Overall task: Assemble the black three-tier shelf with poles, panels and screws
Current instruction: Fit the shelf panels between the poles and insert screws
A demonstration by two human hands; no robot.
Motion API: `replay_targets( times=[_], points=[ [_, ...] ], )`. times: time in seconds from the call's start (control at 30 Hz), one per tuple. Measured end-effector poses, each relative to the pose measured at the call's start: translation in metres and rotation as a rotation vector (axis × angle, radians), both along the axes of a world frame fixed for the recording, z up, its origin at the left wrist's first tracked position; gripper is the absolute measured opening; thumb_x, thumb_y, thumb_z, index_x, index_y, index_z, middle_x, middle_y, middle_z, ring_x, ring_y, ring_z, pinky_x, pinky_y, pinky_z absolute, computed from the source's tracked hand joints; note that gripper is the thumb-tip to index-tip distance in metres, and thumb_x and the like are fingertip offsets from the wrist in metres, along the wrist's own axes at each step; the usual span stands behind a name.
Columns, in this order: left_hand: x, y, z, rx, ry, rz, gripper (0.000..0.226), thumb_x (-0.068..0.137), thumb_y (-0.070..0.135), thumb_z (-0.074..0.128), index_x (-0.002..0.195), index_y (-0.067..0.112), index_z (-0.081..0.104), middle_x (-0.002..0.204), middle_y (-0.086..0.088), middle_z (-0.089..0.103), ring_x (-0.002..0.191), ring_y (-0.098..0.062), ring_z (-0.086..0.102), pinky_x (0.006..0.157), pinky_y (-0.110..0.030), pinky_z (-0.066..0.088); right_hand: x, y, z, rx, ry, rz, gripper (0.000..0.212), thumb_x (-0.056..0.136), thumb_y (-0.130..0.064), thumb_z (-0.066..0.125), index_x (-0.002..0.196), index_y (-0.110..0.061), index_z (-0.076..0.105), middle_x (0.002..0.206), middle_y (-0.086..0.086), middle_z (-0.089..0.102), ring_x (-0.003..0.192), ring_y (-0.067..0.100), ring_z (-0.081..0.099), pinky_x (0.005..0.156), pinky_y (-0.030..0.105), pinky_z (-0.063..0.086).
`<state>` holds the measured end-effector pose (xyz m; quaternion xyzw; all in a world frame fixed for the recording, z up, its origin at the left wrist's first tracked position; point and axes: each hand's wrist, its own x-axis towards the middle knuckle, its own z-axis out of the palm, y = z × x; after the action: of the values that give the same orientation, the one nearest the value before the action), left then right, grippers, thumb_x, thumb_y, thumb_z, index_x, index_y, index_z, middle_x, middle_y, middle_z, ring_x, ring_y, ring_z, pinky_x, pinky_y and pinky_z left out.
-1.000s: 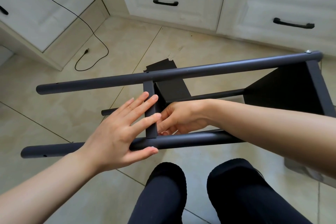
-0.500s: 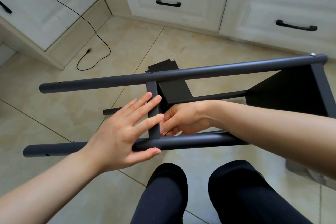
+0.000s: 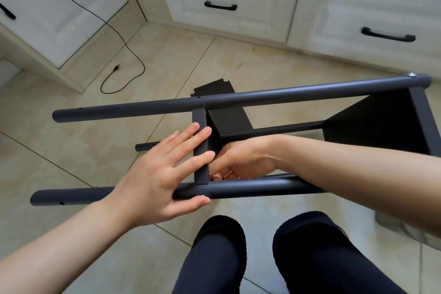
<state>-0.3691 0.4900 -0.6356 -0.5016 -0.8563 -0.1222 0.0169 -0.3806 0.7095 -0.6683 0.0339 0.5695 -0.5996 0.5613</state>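
1. The left hand [image 3: 155,181] lies flat, palm down, fingers straight and spread, the thumb stretched out nearest the body.
2. The left forearm runs in from the lower left.
3. The right hand [image 3: 241,159] is curled, fingertips tucked downward and partly hidden.
4. The right forearm crosses in from the right edge.

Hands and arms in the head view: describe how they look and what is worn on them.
Both forearms are bare, with no sleeves in view. The left hand wears no glove, ring or watch, and its nails are short and unpainted. The right hand is also ungloved, with a bare wrist; its fingertips are partly hidden.
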Motion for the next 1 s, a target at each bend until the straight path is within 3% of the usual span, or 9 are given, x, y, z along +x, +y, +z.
replay_targets(
  times=[0.43, 0.6, 1.0],
  points=[
    [0.0011, 0.0008, 0.0016, -0.011, 0.008, 0.007, 0.067, 0.091, 0.059, 0.059, 0.139, 0.013, 0.057, 0.161, -0.012, 0.032, 0.152, -0.030, 0.024, 0.115, -0.054, 0.036, 0.0000, 0.0026, -0.0008, 0.042, 0.107, 0.038, 0.017, 0.097, -0.021, 0.060, 0.082, -0.013, 0.064, 0.072, -0.001, 0.060, 0.069, 0.014, 0.054, 0.075, 0.031, 0.044],
    [0.0011, 0.0001, 0.0009, -0.010, 0.007, 0.006, 0.067, 0.091, 0.060, 0.058, 0.139, 0.013, 0.057, 0.162, -0.011, 0.032, 0.152, -0.030, 0.024, 0.115, -0.054, 0.036, 0.0014, 0.0007, 0.0008, 0.054, 0.105, 0.042, 0.028, 0.095, -0.024, 0.059, 0.070, -0.015, 0.063, 0.066, -0.002, 0.058, 0.064, 0.012, 0.054, 0.071, 0.028, 0.043],
    [0.0001, 0.0002, -0.0013, 0.008, 0.003, -0.007, 0.066, 0.092, 0.060, 0.058, 0.141, 0.018, 0.049, 0.162, -0.011, 0.031, 0.152, -0.029, 0.023, 0.116, -0.054, 0.035, 0.0006, 0.0024, 0.0024, 0.061, 0.119, 0.034, 0.011, 0.097, -0.021, 0.057, 0.095, -0.010, 0.059, 0.076, 0.002, 0.056, 0.073, 0.016, 0.052, 0.083, 0.036, 0.039]
  ],
)
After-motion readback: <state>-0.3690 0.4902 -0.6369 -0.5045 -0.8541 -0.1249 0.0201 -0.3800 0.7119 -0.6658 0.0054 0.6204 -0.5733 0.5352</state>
